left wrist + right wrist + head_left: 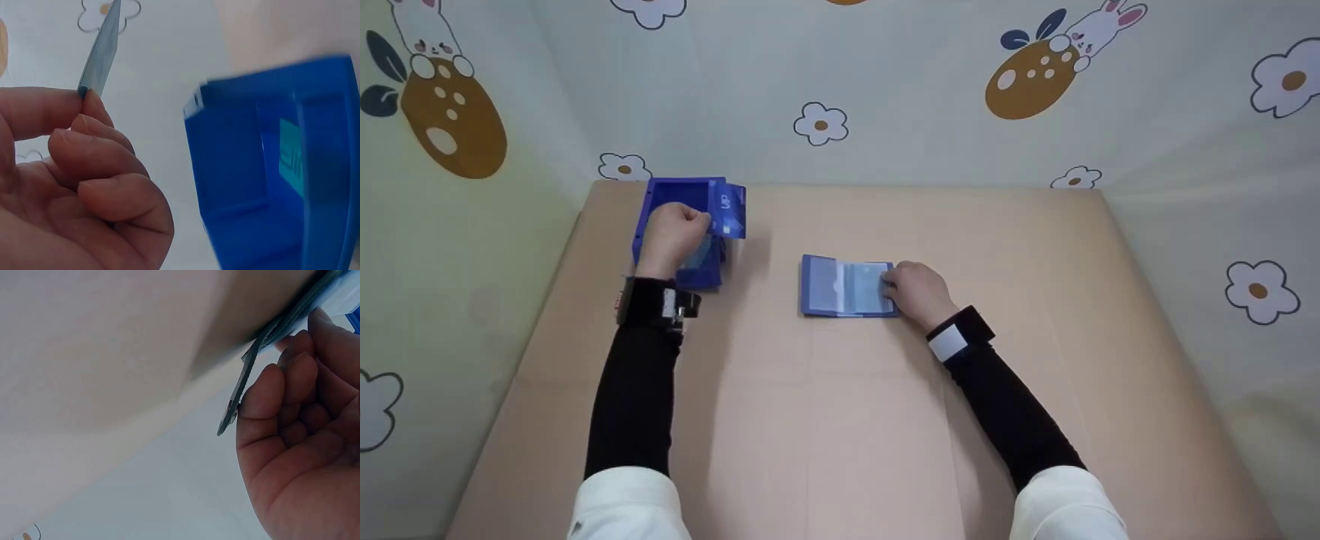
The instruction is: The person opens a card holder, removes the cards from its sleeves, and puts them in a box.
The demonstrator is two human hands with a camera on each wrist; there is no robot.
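My left hand (669,236) pinches a blue card (729,211) by its edge, thumb against fingertip, above a blue plastic box (682,191). In the left wrist view the card (102,56) stands nearly edge-on, and a lighter card (290,157) lies inside the box (233,163). An open blue card holder (820,286) with clear sleeves lies on the table to the right. My right hand (922,294) pinches the holder's right edge between thumb and fingers. From the right wrist, a loose flap (239,391) of its cover hangs against the fingers.
A tan tabletop (877,420) lies under everything. Pale cloth walls (900,90) printed with flowers and rabbits surround it at the back and sides. The box stands near the table's back left corner.
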